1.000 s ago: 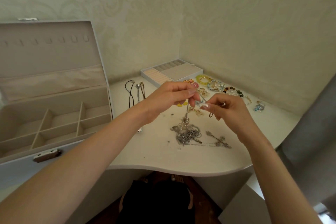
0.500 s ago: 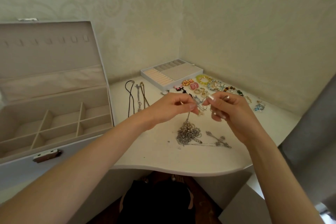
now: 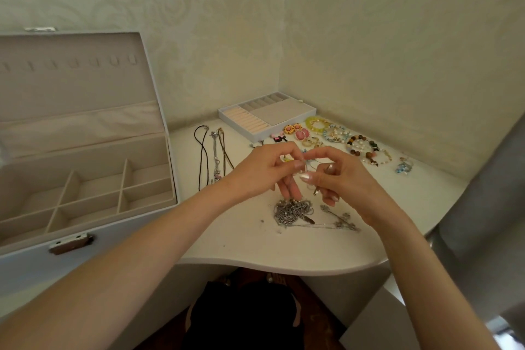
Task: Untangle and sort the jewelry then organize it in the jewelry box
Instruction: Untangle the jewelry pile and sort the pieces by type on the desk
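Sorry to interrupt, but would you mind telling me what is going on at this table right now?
A person is untangling jewelry. The left hand and right hand pinch a fine chain together above the tangled silver pile on the white table. The open jewelry box on the left has nothing in its compartments. Three necklaces lie straight beside it, and beaded bracelets and earrings sit sorted near a ring tray at the back.

Both bare forearms enter from the lower edge and converge toward 12 o'clock. The left hand (image 3: 264, 170) is raised, thumb and forefinger pinched together, remaining fingers curled downward. The right hand (image 3: 345, 179) faces it from 3 o'clock, fingertips (image 3: 306, 177) meeting the left's, wrist bent inward.
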`<act>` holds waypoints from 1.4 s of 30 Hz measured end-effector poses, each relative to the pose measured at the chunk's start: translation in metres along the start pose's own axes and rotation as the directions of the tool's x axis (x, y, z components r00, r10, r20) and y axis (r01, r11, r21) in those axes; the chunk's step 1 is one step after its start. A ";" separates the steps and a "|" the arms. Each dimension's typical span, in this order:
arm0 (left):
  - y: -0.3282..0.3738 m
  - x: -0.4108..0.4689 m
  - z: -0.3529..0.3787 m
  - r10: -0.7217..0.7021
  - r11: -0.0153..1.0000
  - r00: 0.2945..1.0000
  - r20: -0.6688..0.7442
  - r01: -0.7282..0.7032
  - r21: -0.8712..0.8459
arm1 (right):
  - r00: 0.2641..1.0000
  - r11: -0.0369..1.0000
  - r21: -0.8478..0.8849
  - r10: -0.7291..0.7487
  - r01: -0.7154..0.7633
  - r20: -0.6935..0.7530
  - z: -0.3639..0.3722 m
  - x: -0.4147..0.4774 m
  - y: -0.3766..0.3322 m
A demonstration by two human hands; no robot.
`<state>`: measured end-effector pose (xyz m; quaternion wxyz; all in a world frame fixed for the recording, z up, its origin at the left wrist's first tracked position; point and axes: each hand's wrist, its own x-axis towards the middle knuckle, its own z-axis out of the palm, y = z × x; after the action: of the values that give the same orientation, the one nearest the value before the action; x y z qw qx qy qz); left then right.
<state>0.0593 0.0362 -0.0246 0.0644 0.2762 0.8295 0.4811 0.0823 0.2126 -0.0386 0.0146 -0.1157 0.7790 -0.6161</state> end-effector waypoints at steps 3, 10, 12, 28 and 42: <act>0.003 0.001 0.001 0.033 0.998 0.999 0.012 -0.034 0.056 | 0.998 0.993 -0.106 -0.053 0.050 -0.022 0.005 0.002 0.000; 0.004 0.002 0.004 0.116 0.991 0.993 0.027 -0.117 0.070 | 0.980 0.990 -0.068 -0.131 0.122 -0.150 0.006 0.007 -0.001; 0.004 0.001 0.004 0.105 0.994 0.994 0.021 -0.106 0.020 | 0.982 0.990 -0.058 -0.132 0.125 -0.132 0.004 0.007 -0.002; -0.011 -0.001 -0.005 -0.009 1.000 0.997 0.081 0.011 -0.020 | 0.949 0.908 0.295 -0.250 0.299 -0.194 -0.011 0.005 -0.013; -0.022 0.000 -0.007 -0.011 0.995 0.998 0.055 0.006 0.104 | 0.933 0.889 0.311 -0.267 0.335 -0.243 -0.009 0.002 -0.024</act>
<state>0.0486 0.0224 -0.0390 0.0751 0.2890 0.8524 0.4292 0.0826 0.2155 -0.0129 -0.1369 -0.1707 0.6280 -0.7468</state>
